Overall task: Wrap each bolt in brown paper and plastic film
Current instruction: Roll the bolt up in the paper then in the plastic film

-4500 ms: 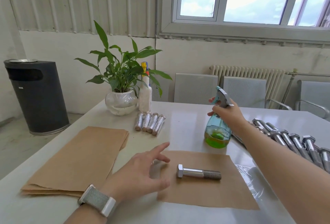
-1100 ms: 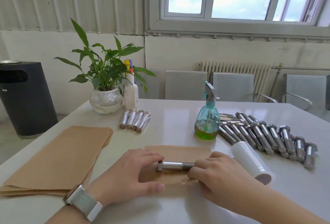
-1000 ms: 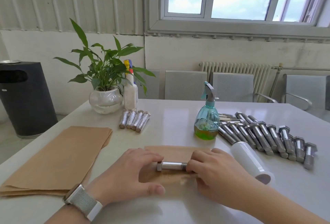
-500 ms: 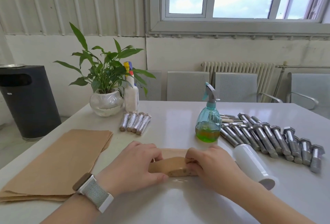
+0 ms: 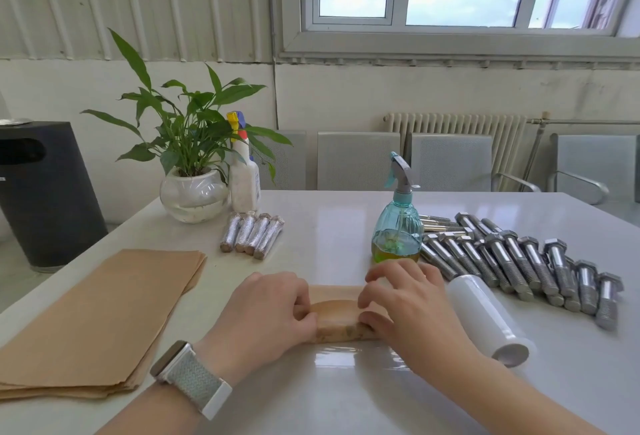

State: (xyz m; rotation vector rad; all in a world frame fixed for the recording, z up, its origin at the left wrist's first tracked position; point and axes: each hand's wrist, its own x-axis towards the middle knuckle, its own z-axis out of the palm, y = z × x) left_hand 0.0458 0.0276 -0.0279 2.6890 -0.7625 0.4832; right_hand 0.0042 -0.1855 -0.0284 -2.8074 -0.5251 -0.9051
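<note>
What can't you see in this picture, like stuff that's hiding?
All in the head view:
- The bolt: hidden inside the brown paper roll.
- Roll ends: covered by the left hand and right hand.
- Plastic film under it: see-through, edges unclear.
- Paper stack: cut off at the left edge.

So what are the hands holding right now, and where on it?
Both grip the brown paper roll by its ends: left hand on the left end, right hand on the right.
</note>
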